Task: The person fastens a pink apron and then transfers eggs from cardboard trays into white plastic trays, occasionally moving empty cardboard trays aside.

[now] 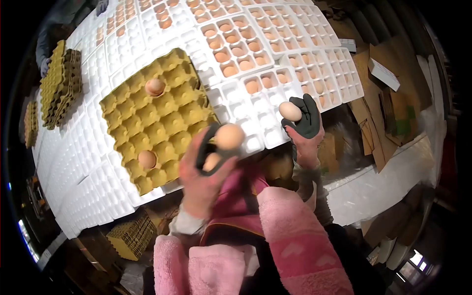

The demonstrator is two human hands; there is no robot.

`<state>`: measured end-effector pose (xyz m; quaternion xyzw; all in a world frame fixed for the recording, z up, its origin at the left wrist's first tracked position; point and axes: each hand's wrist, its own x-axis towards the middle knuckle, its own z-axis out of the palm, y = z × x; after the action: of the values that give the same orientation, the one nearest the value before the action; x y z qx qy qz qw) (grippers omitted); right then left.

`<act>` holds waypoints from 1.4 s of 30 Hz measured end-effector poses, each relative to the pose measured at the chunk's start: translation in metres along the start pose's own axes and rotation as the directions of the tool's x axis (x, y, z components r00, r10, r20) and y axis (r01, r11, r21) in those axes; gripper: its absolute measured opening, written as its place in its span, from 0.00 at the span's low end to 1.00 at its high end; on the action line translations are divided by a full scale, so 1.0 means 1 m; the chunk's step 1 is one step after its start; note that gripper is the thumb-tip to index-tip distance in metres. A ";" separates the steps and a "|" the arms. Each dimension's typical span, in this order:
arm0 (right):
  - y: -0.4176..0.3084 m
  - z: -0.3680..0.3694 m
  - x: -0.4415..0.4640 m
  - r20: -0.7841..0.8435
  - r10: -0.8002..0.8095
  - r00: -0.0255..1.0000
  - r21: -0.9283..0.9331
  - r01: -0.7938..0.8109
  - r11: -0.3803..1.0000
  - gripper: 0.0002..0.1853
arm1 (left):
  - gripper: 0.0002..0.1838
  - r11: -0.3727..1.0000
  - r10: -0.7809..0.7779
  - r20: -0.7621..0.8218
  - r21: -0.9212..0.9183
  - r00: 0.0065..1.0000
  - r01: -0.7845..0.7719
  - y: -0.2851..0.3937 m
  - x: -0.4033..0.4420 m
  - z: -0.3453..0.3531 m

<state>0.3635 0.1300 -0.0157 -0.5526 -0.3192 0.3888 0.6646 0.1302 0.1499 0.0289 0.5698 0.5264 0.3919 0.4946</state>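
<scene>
My left hand, in a pink glove with dark palm and fingers, is closed around two eggs. One egg shows at the fingertips and the other sits deeper in the palm. It is beside the right edge of a yellow pulp egg tray, which has two eggs left in its cups. My right hand, gloved alike, grips a pale egg between thumb and fingers. That egg is above the near cells of a white foam tray, whose far row holds several eggs.
White trays with brown eggs cover the far right of the table. At left stand stacked pulp trays, with another person's hand touching them. Cardboard pieces lie to the right. More pulp trays are below the table edge.
</scene>
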 end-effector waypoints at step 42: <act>0.034 0.239 0.018 0.717 -0.213 0.663 -0.551 0.727 0.409 0.36 | 0.27 0.674 0.407 0.407 0.470 0.818 -0.570 -0.067 0.070 -0.179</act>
<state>0.1629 0.2648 -0.0053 -0.5342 -0.7813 0.1208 0.2994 -0.0476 0.2436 -0.0050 0.8591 0.3732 0.2531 0.2421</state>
